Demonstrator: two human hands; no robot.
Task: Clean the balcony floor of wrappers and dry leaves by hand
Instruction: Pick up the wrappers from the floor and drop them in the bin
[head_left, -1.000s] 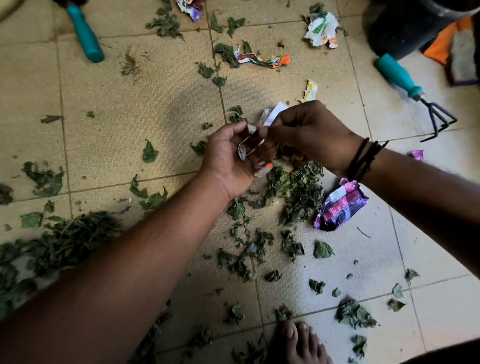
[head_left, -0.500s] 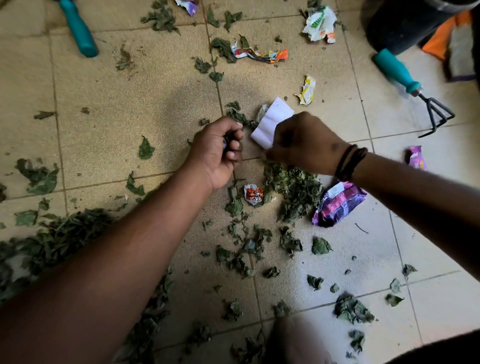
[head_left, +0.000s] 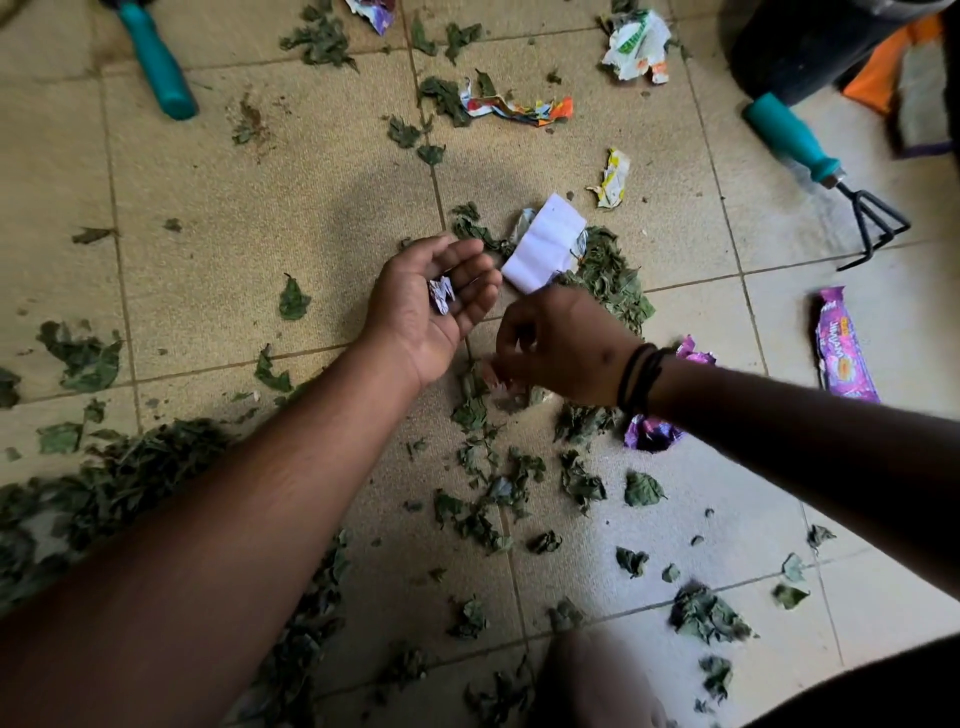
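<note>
Since the earlier frame, the left hand (head_left: 434, 306) has been turned palm-up, spread, cradling a small crumpled wrapper (head_left: 441, 294). Just right of and below it in the frame, the right hand (head_left: 558, 345) is lowered onto the floor (head_left: 260, 208), its grip curled over a blurred scrap (head_left: 501, 382); whether that is pinched cannot be told.

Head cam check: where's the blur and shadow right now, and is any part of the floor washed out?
Head view: the right hand is motion-smeared at its fingertips, while the left hand and the small wrapper on its palm are sharp; a soft shadow darkens the tiled floor above the hands; the lower right tiles glare pale; edges bend from the wide lens.
</note>
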